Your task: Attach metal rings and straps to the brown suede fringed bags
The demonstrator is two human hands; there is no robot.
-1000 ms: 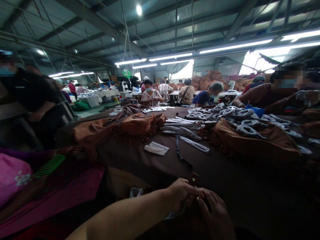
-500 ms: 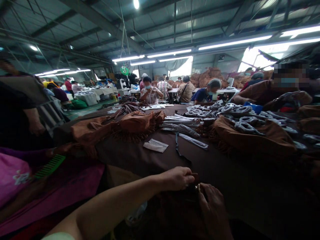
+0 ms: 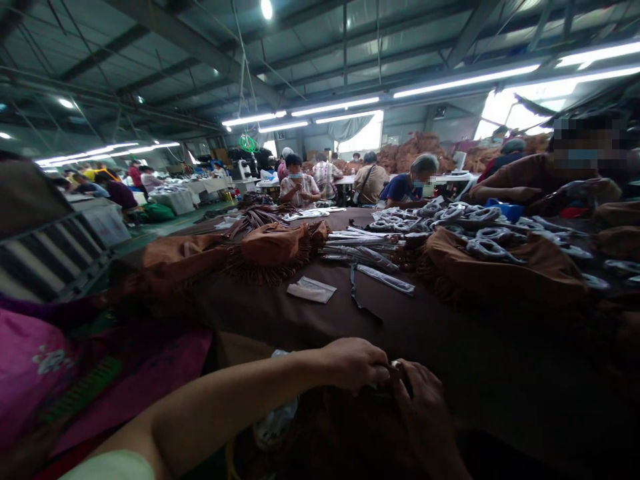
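While the left hand (image 3: 356, 364) curls closed with a small brown strip (image 3: 393, 370) pinched at its fingertips, the right hand (image 3: 424, 400) meets it there with bent fingers; whether these grip the strip too, I cannot tell. The strip sits between the two hands, above dark brown material in shadow, just at the near edge of the desk (image 3: 267, 310).

Beyond the hands, a white packet (image 3: 311, 290) lies flat on the desk, with a black strap (image 3: 355, 293) trailing beside it and a slim wrapped piece (image 3: 386, 280) next to that. Farther back rest a fringed brown bag (image 3: 275, 247), another brown bag (image 3: 505, 273) and a heap of grey wrapped rings (image 3: 465, 215). At the left, a co-worker in pink sits near a blurred green comb (image 3: 85, 390).
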